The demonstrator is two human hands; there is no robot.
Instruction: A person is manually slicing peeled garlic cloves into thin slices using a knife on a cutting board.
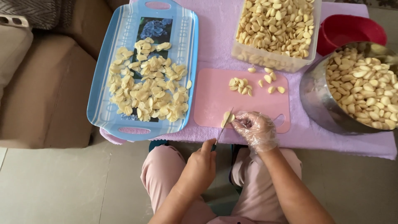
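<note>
left hand grips knife, gloved right hand pinches garlic clove on pink board, tray beside.

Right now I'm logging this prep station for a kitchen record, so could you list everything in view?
Blue rectangular plastic tray: one, left on the table, holding sliced garlic.
Pale sliced garlic pieces: many, spread on the tray.
Pink plastic cutting board: one, centre, front edge.
Peeled cloves on the board: a few, cream.
Clear plastic tub: one, behind the board, full of cloves.
Steel bowl: one, right, full of cloves.
Red round container: one, behind the bowl.
Lilac cloth: one, covering the table.
Small knife: one, cutting a clove.
Left hand: bare, gripping the knife.
Right hand: in a clear glove, steadying the garlic clove.
</note>
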